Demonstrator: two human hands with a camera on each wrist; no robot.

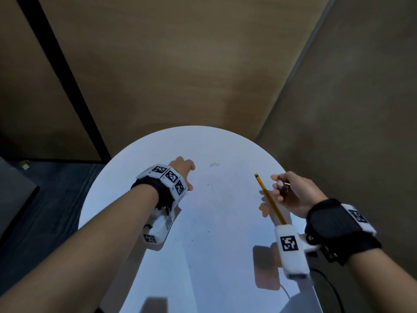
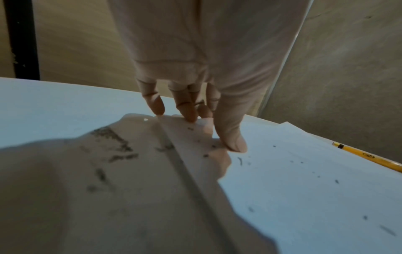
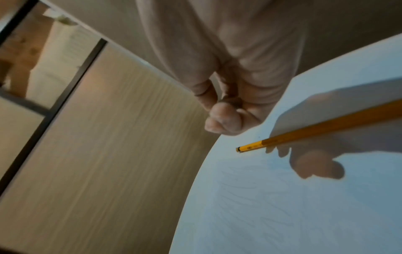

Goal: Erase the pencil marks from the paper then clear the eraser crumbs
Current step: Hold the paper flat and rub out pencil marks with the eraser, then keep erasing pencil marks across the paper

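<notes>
Left hand (image 1: 182,170) grip spread, fingertips (image 2: 191,115) pressing paper (image 2: 304,171) on round white bench (image 1: 140,154). Crumbs (image 2: 239,160) scattered at 5 o'clock of thumb. Right hand (image 1: 293,193) grip pinching eraser (image 1: 280,184); pencil (image 1: 269,198) just beside at 9 o'clock.
</notes>
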